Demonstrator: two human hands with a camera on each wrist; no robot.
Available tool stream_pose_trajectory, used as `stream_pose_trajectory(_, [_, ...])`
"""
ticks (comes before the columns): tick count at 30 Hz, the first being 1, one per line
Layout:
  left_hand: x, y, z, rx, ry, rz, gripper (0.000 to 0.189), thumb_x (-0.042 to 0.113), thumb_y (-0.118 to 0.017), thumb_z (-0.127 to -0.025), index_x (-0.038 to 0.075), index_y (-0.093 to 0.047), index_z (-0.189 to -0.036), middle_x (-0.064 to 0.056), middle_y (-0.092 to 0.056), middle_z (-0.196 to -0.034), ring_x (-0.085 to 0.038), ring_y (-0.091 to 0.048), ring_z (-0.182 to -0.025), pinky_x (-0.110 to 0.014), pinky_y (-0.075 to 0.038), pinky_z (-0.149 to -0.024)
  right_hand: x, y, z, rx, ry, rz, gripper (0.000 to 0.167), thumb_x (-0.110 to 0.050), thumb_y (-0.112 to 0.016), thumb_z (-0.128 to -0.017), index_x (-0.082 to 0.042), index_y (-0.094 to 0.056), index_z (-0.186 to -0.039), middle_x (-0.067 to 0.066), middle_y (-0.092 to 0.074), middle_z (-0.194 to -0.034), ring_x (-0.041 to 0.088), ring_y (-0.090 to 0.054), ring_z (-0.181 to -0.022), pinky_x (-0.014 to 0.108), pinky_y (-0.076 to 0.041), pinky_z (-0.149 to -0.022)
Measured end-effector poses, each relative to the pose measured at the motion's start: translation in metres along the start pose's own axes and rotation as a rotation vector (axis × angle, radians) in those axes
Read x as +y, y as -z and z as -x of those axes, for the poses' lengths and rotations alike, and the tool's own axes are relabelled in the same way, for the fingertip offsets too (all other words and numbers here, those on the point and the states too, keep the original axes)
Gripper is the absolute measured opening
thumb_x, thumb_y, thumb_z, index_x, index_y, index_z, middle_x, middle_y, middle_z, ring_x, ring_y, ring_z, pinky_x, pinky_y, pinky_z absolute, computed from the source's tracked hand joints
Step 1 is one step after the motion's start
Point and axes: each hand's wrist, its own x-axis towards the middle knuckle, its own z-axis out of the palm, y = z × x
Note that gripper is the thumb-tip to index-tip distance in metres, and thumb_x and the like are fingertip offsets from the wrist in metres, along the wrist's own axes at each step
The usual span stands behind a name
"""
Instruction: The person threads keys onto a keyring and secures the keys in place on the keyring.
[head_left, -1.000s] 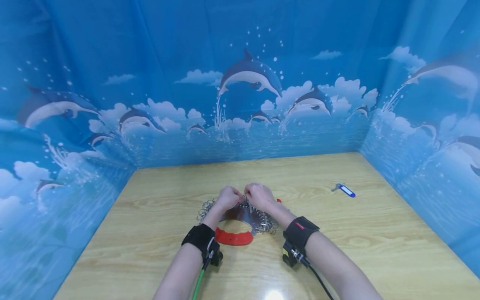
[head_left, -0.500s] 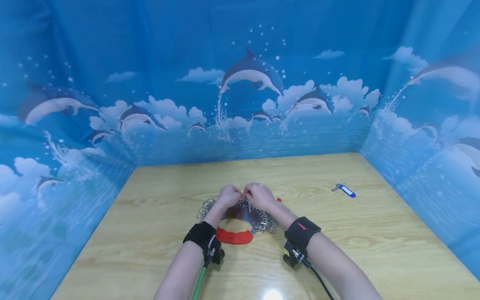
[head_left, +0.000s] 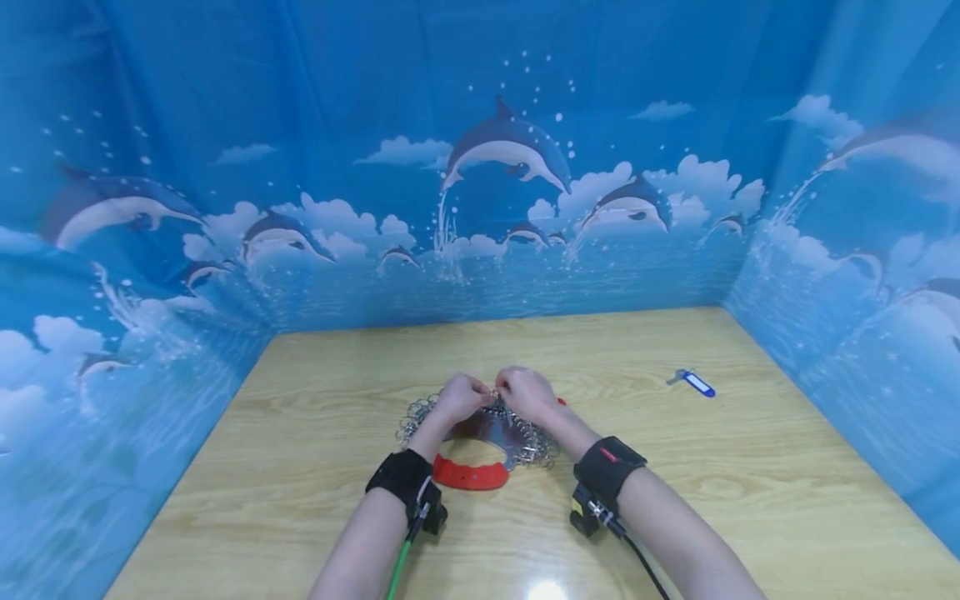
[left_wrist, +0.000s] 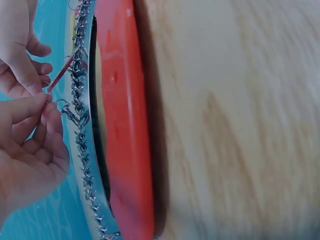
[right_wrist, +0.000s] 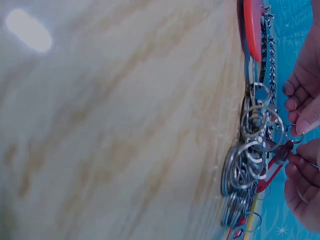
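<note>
A large metal key-holder plate (head_left: 480, 429) with a red handle (head_left: 471, 475) lies on the table, and metal rings (right_wrist: 252, 150) line its edge. Over its far edge, my left hand (head_left: 461, 397) and right hand (head_left: 527, 392) meet with fingertips nearly touching. In the right wrist view, my left thumb and fingers pinch a small key ring (right_wrist: 296, 137). The dark end of a red-framed key tag (right_wrist: 271, 176) sits between my right fingertips in that view. In the left wrist view, a red strip (left_wrist: 61, 74) slants from the fingertips to the ring row. My fingers partly hide the ring.
A key with a blue key tag (head_left: 699, 384) lies farther right on the wooden table (head_left: 337, 392). A blue dolphin-print curtain (head_left: 345, 167) stands around the back and sides. Cameras with cables are strapped to both wrists.
Both hands stay over the plate's far edge with only small shifts of the fingers. The silvery key seen hanging below the right fingers earlier is hard to make out now.
</note>
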Motion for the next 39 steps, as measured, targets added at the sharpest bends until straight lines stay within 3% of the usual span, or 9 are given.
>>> stream_pose_trajectory(10, [0.0031,-0.0021,-0.0028,0.025,0.070,0.036,0.009,0.010,-0.067,-0.082,0.003,-0.071,-0.085,-0.005,-0.064,-0.079,-0.018,-0.058,-0.073,-0.030,-0.046,-0.066,0.0004,-0.0031,0.0005,0.013,0.011,0.003,0.009,-0.002,-0.061,-0.080,-0.008,-0.068,-0.082,0.002,-0.062,-0.078,0.017,-0.059,-0.071,0.030,-0.048,-0.061])
stream_pose_trajectory(31, [0.0022,-0.0039,-0.0034,0.052,0.073,0.055,0.010,0.012,-0.068,-0.080,0.002,-0.072,-0.083,-0.004,-0.063,-0.072,-0.016,-0.056,-0.066,-0.027,-0.041,-0.060,-0.0026,-0.0030,0.0013,-0.011,0.010,-0.009,0.008,-0.004,-0.061,-0.082,-0.008,-0.068,-0.084,0.003,-0.062,-0.079,0.017,-0.059,-0.071,0.030,-0.048,-0.061])
stream_pose_trajectory(39, [0.0053,-0.0029,-0.0017,0.057,0.107,0.075,0.009,0.008,-0.066,-0.080,0.003,-0.072,-0.084,-0.005,-0.063,-0.075,-0.018,-0.056,-0.070,-0.029,-0.042,-0.063,-0.0014,-0.0026,0.0003,-0.017,0.032,-0.005,0.008,-0.004,-0.062,-0.082,-0.009,-0.068,-0.084,0.002,-0.062,-0.079,0.016,-0.059,-0.072,0.029,-0.048,-0.062])
